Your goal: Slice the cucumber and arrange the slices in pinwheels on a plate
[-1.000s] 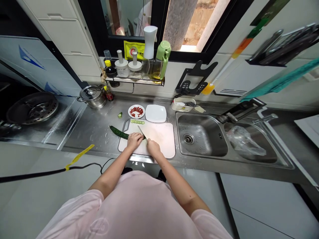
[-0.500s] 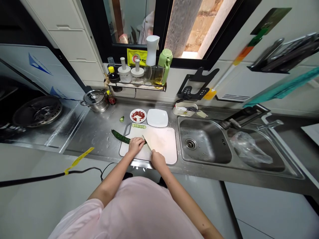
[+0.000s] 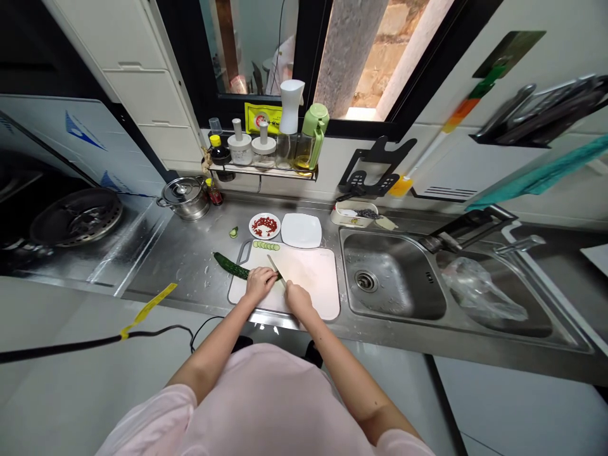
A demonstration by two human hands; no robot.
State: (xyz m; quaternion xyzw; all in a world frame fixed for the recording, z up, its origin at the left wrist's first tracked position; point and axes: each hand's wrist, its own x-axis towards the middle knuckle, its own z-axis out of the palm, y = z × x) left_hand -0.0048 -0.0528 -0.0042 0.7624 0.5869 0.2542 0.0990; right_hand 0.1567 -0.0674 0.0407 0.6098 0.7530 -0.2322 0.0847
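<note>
My left hand (image 3: pixel 260 282) is closed over the right part of a dark green cucumber (image 3: pixel 230 265), pressing it on the white cutting board (image 3: pixel 316 291). The cucumber's far end reaches past the board's left edge. In my right hand (image 3: pixel 297 299) is the handle of a kitchen knife (image 3: pixel 277 269), its blade slanting up and left beside my left fingers at the cucumber's cut end. A row of pale cucumber slices (image 3: pixel 266 246) lies along the board's upper edge. My fingers hide part of the cucumber, and the handle is mostly covered.
Behind the board are a plate of chopped red pieces (image 3: pixel 265 226) and a white square plate (image 3: pixel 301 230). A cucumber end piece (image 3: pixel 233 232) lies to the left. The steel sink (image 3: pixel 394 278) is at the right, a pot (image 3: pixel 184 197) at the back left, a condiment shelf (image 3: pixel 266 170) above.
My right hand and the knife have shifted slightly left and up, closer to my left hand. The left hand keeps its hold on the cucumber. The view has tilted a little.
</note>
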